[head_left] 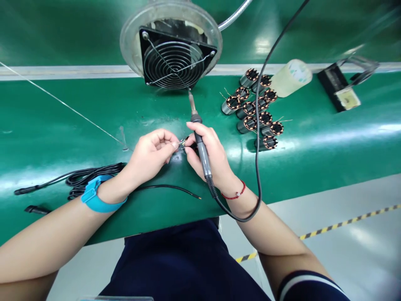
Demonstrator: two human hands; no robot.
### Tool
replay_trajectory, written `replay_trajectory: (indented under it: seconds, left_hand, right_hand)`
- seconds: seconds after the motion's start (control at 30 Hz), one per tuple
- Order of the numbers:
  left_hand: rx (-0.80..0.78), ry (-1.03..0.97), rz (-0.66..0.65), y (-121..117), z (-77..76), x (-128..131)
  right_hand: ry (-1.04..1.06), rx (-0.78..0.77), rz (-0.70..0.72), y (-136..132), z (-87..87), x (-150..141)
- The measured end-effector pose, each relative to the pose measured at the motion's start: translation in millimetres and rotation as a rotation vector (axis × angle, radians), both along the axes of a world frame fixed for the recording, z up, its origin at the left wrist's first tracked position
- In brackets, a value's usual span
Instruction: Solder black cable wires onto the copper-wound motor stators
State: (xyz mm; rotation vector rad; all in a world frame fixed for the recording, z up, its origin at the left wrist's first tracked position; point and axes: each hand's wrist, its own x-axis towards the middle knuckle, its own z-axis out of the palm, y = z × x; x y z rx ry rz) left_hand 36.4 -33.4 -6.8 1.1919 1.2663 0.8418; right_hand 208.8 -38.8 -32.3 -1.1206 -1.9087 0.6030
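Green counter (pixel 313 125) across the frame. Near the centre, left hand (pixel 153 154), grip closed: thumb and fingertips pinch a small part (pixel 182 144), mostly hidden by the fingers, its shape unclear. Right hand (pixel 214 152) just beside it, grip closed around a soldering iron (pixel 203 156), fingertips meeting the small part from the other side. Iron's tip points up toward a round-grilled fan (pixel 173 69), top centre, well apart from the pinched part. Black cord (pixel 257 161) loops under the right wrist, then climbs to the top edge. Right of centre, a cluster of copper-wound cores (pixel 249 108), most upright, some with loose wire ends; behind them, a pale roll (pixel 286 81) on its side. Upper right: black box (pixel 332 85) with yellowish pad. Lower left: coiled black cable (pixel 90 175), partly behind the blue wristband (pixel 95 196).
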Motion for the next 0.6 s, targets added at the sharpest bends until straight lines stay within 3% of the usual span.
replay_trajectory:
  seconds: [0.1, 0.27, 0.6]
  left_hand:
    - [0.113, 0.017, -0.016, -1.3, -5.3, -2.9]
    - [0.436, 0.141, -0.097, -2.4, -12.7, -7.9]
    - [0.832, 0.476, -0.191, -4.6, -8.5, -8.1]
  right_hand:
    - [0.031, -0.030, 0.009, -1.3, -0.1, -1.6]
    - [0.180, -0.145, 0.026, -0.4, -0.1, -2.7]
    - [0.314, -0.202, 0.032, -1.6, 3.5, -5.1]
